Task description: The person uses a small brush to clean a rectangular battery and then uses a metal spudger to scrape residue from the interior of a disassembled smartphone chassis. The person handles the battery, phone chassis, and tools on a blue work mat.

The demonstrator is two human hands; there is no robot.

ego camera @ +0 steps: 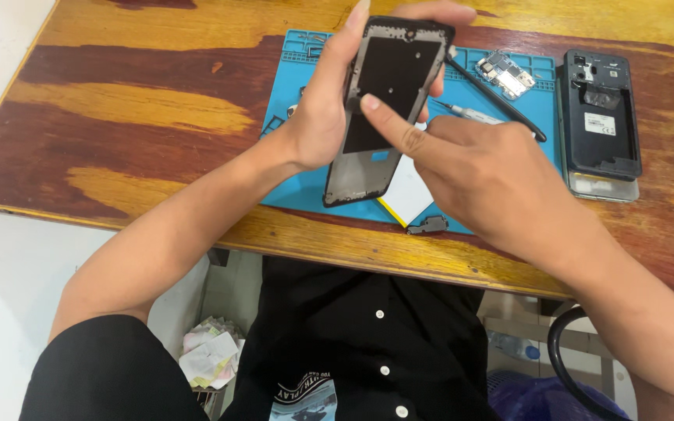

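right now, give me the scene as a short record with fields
left hand: holds the phone frame up, tilted, above the mat
right hand: index fingertip presses the frame's dark inner panel
surface: blue repair mat on a wooden table
on mat: circuit board, black spudger, screwdriver
right of mat: opened phone body

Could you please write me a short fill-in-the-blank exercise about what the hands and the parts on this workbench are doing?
1. The left hand holds the phone frame above a ____ work mat.
2. The right hand presses the frame with its ____ finger.
3. The small circuit board lies on the ____.
4. The second opened phone lies to the ____ of the mat.

Missing words: blue; index; mat; right
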